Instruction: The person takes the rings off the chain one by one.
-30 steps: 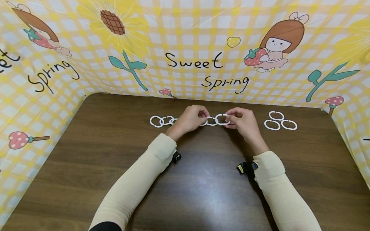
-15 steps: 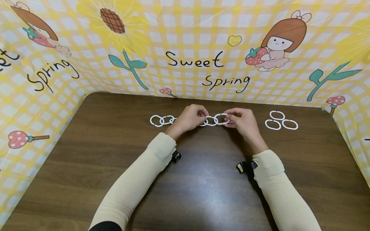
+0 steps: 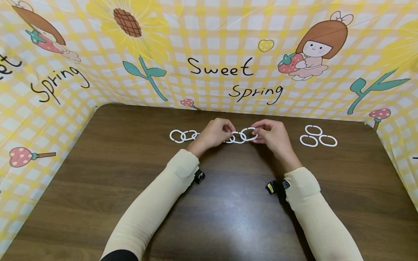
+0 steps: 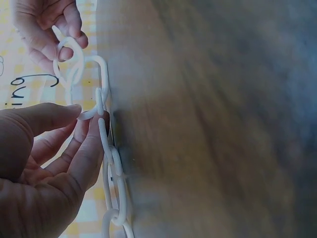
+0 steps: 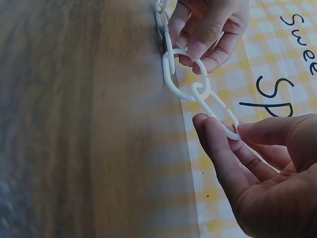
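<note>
A chain of white plastic links [image 3: 170, 136] stretches across the far part of the table, partly hidden behind my left hand [image 3: 213, 135]. That hand pinches one link between thumb and fingertips, as the left wrist view shows. Opposite it, my right hand [image 3: 274, 139] pinches the chain's right end link [image 5: 210, 110] by its outer end. This end link is hooked through its neighbour [image 5: 171, 89] and is tilted. A narrow gap shows in its side in the right wrist view.
Three loose white links [image 3: 308, 146] lie together on the brown wooden table [image 3: 235, 217], right of the right hand. A yellow checked cloth [image 3: 209, 40] with printed pictures rises behind the table and at both sides.
My right hand has shifted slightly left with the end link, which now overlaps its neighbour more and tilts upward at the right. The left hand stays almost still.
</note>
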Motion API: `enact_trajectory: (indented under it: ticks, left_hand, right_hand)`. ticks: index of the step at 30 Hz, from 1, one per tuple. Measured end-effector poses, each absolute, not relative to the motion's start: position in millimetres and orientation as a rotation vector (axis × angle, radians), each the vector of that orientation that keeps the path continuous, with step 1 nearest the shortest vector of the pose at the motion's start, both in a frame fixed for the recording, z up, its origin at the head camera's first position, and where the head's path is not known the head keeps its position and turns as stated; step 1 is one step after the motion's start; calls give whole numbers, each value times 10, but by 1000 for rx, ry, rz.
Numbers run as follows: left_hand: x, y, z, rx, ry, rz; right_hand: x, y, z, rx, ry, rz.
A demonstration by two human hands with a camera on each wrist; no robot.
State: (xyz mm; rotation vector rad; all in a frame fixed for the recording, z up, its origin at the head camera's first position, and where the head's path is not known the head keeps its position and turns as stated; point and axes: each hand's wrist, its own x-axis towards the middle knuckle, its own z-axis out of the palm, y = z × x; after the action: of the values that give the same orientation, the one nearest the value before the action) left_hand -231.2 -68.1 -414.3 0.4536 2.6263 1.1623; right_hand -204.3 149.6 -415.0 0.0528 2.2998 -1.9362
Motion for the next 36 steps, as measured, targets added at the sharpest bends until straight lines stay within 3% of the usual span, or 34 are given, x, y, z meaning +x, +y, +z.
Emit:
enact_trajectory:
  ticks: [36]
  left_hand:
    - [-2314,-659,-4133,496,2611,1195]
  right_hand:
    - [-2153,1393,-4127,55,2319,-1829]
